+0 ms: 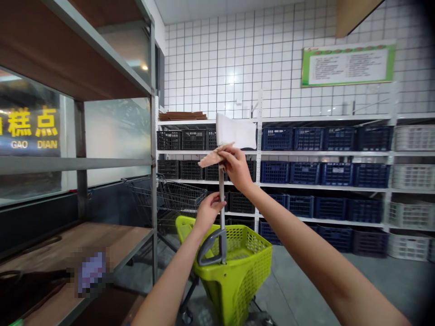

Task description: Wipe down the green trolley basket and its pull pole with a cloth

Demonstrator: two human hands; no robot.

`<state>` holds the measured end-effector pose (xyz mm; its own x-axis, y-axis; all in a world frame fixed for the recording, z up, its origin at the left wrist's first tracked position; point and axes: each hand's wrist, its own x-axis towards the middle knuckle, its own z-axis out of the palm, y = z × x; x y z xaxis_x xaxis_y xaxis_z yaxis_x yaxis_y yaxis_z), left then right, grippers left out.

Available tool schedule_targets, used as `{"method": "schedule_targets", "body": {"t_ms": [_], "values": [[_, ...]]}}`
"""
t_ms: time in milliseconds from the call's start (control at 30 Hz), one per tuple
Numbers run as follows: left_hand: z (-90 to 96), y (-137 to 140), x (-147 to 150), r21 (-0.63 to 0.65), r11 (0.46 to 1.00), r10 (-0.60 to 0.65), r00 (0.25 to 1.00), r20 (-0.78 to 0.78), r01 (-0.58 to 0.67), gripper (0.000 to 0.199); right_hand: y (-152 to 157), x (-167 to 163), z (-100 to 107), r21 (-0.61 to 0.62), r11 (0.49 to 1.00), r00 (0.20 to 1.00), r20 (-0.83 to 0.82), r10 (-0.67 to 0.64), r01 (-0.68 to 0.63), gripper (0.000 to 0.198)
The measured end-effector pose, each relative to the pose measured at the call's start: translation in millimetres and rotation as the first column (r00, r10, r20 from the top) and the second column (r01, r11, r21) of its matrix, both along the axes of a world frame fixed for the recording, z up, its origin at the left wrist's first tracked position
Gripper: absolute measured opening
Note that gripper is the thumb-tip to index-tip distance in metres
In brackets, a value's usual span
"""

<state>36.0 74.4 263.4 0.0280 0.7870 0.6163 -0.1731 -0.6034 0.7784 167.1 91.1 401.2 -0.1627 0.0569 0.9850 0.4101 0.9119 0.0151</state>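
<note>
A pale beige cloth (211, 158) is pinched between the fingers of my right hand (238, 167), beside the top of a grey upright pole (222, 219). Just above it, a white flag-like panel (236, 131) is fixed at the pole's upper end. Lower down, my left hand (210, 211) has its fingers round the pole. The pole rises from a lime-green shopping basket cart (234, 276) on wheels, with a grey handle loop (205, 249) at its near side. The inside of the basket shows in part.
On my left stands a metal-framed shelf unit (153, 136) with brown boards; a blurred-out item lies on its lower board. Wire shopping carts (176, 194) stand behind it. White racks (326, 184) hold black, blue and white crates along the tiled wall.
</note>
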Motion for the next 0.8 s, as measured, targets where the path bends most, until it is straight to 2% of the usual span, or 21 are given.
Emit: {"method": "schedule_targets", "body": {"t_ms": [133, 200, 267, 400, 467, 533, 633, 700, 800], "values": [[29.5, -0.7, 2.3, 0.081, 0.997, -0.014, 0.997, 0.072, 0.008, 0.038, 2.6, 7.3, -40.7, 0.064, 0.992, 0.993, 0.039, -0.115, 0.112, 0.029], [38.8, 0.4, 4.4, 0.114, 0.993, -0.04, 0.995, 0.093, 0.03, 0.038, 7.2, 10.4, -49.1, 0.108, 0.98, 0.981, 0.079, -0.175, 0.166, 0.03], [44.6, 2.4, 6.8, 0.119, 0.992, -0.05, 0.991, 0.126, 0.035, 0.037, 12.2, 11.0, -37.8, 0.154, 0.967, 0.97, 0.096, -0.221, 0.205, 0.032], [59.0, 8.2, 9.5, 0.086, 0.994, -0.077, 0.98, 0.186, 0.062, 0.042, 15.6, 5.1, 21.2, 0.244, 0.931, 0.956, 0.042, -0.291, 0.272, 0.033], [72.5, 11.0, 9.0, 0.093, 0.994, -0.078, 0.978, 0.195, 0.061, 0.044, 14.7, 1.6, 48.9, 0.286, 0.912, 0.947, 0.04, -0.319, 0.295, 0.034], [88.7, 13.3, 7.7, 0.121, 0.992, -0.062, 0.978, 0.197, 0.038, 0.045, 14.1, -0.2, 68.2, 0.31, 0.9, 0.942, 0.038, -0.334, 0.307, 0.034], [108.4, 15.7, 6.5, 0.149, 0.989, -0.016, 0.984, 0.179, -0.011, 0.046, 14.5, -1.0, 79.4, 0.321, 0.893, 0.943, -0.001, -0.332, 0.315, 0.035], [114.2, 16.5, 6.8, 0.153, 0.987, 0.018, 0.987, 0.163, -0.044, 0.047, 14.6, -1.5, 75.5, 0.333, 0.887, 0.941, -0.001, -0.34, 0.321, 0.035], [113.6, 16.1, 8.7, 0.208, 0.971, 0.096, 0.989, 0.113, -0.118, 0.039, 13.8, -3.3, 61.3, 0.348, 0.879, 0.93, 0.051, -0.364, 0.325, 0.036]]}}
